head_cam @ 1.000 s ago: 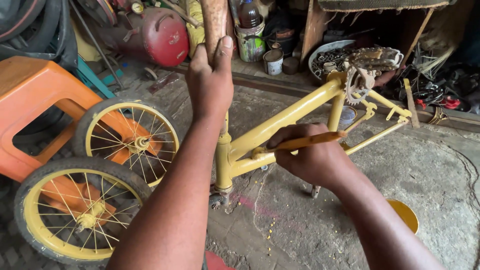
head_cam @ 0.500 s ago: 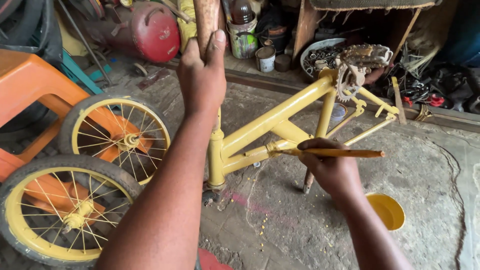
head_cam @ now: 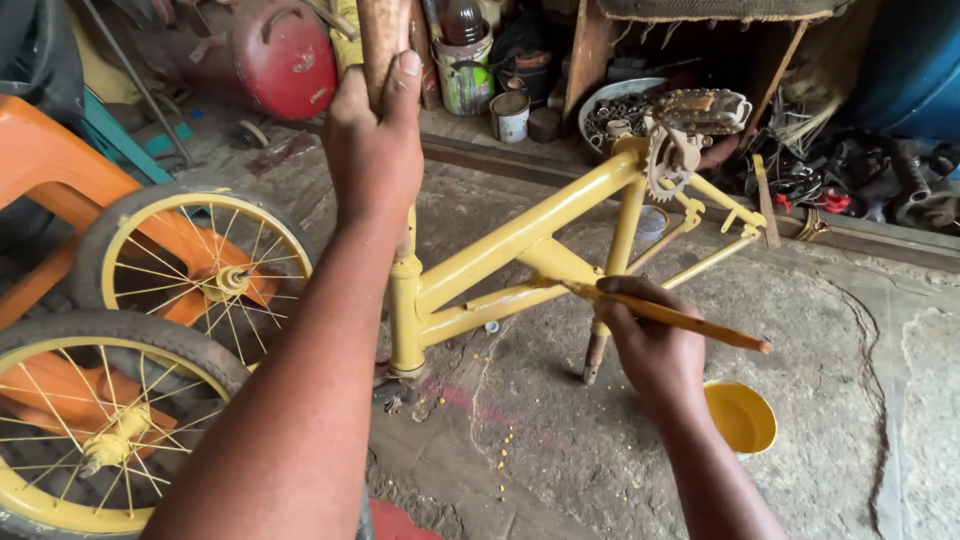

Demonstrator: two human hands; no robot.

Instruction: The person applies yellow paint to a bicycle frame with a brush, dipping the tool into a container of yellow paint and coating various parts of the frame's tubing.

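The upturned yellow metal bicycle frame (head_cam: 520,240) stands mid-frame between my hands. My left hand (head_cam: 372,150) wraps tight around its rusty brown fork stem (head_cam: 382,40) at top centre. My right hand (head_cam: 655,350) pinches a paint-coated brush (head_cam: 665,312) touching the lower tube. Two yellow-rimmed wheels (head_cam: 190,270) crowd the left; a yellow paint bowl (head_cam: 742,415) sits lower right on bare concrete floor (head_cam: 560,450).

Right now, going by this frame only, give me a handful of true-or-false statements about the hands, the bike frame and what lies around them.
1. The right hand holds a paintbrush against the yellow bike frame. True.
2. The left hand rests on a wheel. False: it grips a wooden post above the frame's front tube.
3. Two yellow-rimmed wheels lie left of the frame. True.
4. The paint bowl holds red paint. False: it is yellow.
5. The frame has both wheels fitted. False: none are mounted.
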